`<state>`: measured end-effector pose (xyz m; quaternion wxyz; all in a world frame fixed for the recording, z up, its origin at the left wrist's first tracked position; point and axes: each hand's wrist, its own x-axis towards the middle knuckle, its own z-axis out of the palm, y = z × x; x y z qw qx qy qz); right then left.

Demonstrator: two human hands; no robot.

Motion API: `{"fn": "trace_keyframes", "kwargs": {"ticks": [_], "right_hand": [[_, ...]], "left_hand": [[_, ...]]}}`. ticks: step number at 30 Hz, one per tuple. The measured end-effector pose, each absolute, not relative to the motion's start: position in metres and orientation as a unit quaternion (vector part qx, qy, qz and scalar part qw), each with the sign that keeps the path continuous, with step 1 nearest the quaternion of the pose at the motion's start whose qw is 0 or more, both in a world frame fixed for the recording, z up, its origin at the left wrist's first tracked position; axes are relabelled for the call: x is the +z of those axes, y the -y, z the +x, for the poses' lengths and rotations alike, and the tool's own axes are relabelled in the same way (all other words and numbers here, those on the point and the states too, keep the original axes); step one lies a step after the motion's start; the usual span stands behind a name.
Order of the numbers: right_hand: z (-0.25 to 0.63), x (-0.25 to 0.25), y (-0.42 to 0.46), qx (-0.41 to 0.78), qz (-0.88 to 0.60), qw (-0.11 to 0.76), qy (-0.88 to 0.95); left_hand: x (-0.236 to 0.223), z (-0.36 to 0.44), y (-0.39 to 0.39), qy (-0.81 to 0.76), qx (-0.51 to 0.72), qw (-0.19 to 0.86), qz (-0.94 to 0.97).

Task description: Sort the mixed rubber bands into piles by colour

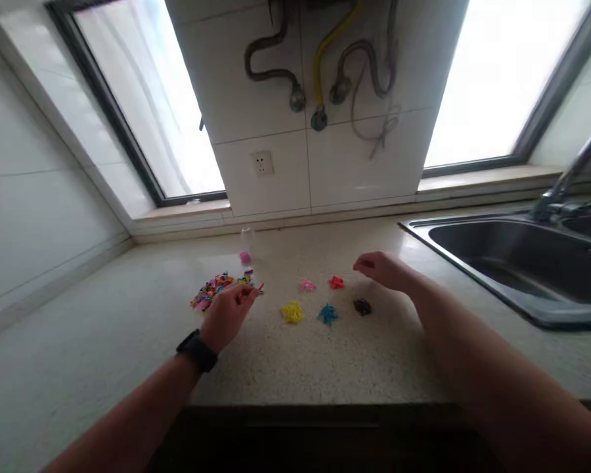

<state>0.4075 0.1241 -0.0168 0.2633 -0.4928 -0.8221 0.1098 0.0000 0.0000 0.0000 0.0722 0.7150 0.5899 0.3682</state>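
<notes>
My left hand point(228, 314) is closed in a pinch on a small red elastic band point(261, 287), just beside a mixed heap of multicoloured bands point(211, 293). The fingers of my right hand point(381, 270) are pressed together above the counter, right of a small red pile point(336, 282); whatever they hold is too small to make out. Between the hands lie more piles sorted by colour: pink point(308, 286), yellow point(292, 312), blue point(328, 314) and black point(362, 307).
A clear container point(247, 238) with something pink by it stands behind the mixed heap. The speckled counter point(285, 368) runs to a metal sink point(502, 263) with a tap point(566, 184) on the right. Pipes and a socket point(262, 163) are on the tiled wall.
</notes>
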Motion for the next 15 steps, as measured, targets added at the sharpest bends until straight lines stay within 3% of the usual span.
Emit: {"fn": "trace_keyframes", "kwargs": {"ticks": [15], "right_hand": [[0.4,-0.02,-0.125,0.157,-0.537,0.275,0.782]], "left_hand": [[0.023,0.074,0.038,-0.442,0.462,0.498,0.586]]}}
